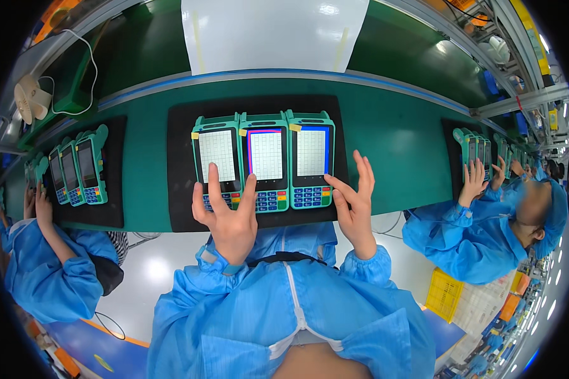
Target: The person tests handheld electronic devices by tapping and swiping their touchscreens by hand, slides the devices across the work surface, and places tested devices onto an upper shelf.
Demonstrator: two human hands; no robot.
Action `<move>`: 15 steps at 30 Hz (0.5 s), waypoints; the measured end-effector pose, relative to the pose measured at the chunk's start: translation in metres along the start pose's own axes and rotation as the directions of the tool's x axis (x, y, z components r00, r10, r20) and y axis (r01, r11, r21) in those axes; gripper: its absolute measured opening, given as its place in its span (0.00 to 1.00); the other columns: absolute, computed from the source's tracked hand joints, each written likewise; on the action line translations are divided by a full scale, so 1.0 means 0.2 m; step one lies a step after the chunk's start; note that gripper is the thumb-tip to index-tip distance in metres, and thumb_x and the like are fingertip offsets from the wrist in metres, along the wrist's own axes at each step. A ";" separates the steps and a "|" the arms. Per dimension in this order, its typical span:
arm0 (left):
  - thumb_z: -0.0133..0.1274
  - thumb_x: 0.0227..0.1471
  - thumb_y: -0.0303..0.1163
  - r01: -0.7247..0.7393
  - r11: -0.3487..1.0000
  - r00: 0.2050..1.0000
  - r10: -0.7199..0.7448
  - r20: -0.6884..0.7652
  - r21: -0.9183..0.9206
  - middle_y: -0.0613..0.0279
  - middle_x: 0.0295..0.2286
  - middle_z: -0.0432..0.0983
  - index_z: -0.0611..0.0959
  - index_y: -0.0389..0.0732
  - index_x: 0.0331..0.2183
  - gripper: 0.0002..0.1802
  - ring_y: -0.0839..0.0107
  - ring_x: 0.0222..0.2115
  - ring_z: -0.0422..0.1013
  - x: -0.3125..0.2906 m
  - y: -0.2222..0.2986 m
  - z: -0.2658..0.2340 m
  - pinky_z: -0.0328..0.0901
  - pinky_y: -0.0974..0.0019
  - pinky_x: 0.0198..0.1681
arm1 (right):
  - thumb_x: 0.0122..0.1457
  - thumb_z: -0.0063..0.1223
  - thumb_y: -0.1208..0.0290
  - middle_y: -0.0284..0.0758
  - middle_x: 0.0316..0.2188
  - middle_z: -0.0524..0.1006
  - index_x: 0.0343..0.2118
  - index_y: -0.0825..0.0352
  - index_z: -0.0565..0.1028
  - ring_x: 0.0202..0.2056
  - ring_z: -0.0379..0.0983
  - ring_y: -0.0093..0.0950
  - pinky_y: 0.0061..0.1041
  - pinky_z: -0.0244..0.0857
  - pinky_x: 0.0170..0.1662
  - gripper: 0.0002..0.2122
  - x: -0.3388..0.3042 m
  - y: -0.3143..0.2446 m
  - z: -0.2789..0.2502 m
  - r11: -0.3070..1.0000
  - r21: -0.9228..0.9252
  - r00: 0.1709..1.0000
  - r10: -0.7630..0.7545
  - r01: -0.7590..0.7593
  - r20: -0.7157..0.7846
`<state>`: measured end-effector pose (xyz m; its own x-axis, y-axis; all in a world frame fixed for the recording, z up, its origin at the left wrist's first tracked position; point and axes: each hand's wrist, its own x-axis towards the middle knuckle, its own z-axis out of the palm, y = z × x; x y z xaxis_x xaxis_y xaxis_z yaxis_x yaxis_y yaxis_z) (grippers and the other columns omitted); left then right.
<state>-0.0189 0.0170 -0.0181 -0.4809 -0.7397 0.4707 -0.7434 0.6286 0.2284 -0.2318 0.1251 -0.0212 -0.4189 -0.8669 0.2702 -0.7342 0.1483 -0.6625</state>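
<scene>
Three green-cased payment terminals stand side by side in front of me, each with a lit grid on its screen and a keypad below. My left hand (231, 222) is open, its fingers spread over the left terminal (217, 151) and the middle terminal (267, 155). One fingertip lies at the left screen's lower part and another at the middle screen's lower left corner. The middle grid has pink and blue along its border. My right hand (355, 205) is open, its index fingertip at the lower right corner of the blue-edged screen on the right terminal (311, 151).
Under the terminals lies a black mat (180, 170) on a green bench (398, 145). Co-workers in blue sit on both sides, with more terminals (81, 165) on the left mat. A white sheet (272, 38) hangs beyond the bench, and a small fan (31, 98) stands far left.
</scene>
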 end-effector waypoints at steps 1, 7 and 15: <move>0.62 0.48 0.25 -0.017 1.000 1.000 0.017 0.005 -0.001 0.38 0.62 0.50 0.86 0.50 0.43 0.18 0.37 0.60 0.40 0.00 -0.01 0.00 0.44 0.50 0.62 | 0.59 0.51 0.75 0.48 0.66 0.55 0.44 0.57 0.82 0.67 0.43 0.51 0.47 0.40 0.66 0.13 0.00 0.01 0.00 1.000 -0.008 1.000 -0.008 0.008 -0.005; 0.62 0.47 0.25 -0.057 0.998 0.998 0.057 0.009 0.006 0.38 0.62 0.51 0.86 0.52 0.43 0.19 0.38 0.60 0.41 -0.01 0.00 0.03 0.45 0.51 0.62 | 0.58 0.53 0.76 0.49 0.67 0.52 0.44 0.56 0.82 0.67 0.42 0.52 0.47 0.40 0.66 0.13 0.03 -0.02 0.01 0.999 -0.032 0.999 -0.041 0.041 0.002; 0.62 0.48 0.30 -0.095 0.992 0.995 0.094 -0.015 -0.079 0.49 0.62 0.55 0.85 0.55 0.42 0.17 0.48 0.58 0.45 0.01 0.13 0.11 0.49 0.51 0.55 | 0.56 0.56 0.74 0.51 0.67 0.50 0.45 0.53 0.82 0.66 0.40 0.58 0.55 0.36 0.65 0.14 0.08 -0.15 0.13 0.991 -0.067 0.993 -0.118 0.119 0.016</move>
<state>-0.0497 0.0264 -0.0291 -0.5414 -0.6735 0.5032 -0.6551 0.7131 0.2496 -0.2037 0.0946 -0.0151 -0.3211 -0.8857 0.3354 -0.8128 0.0759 -0.5776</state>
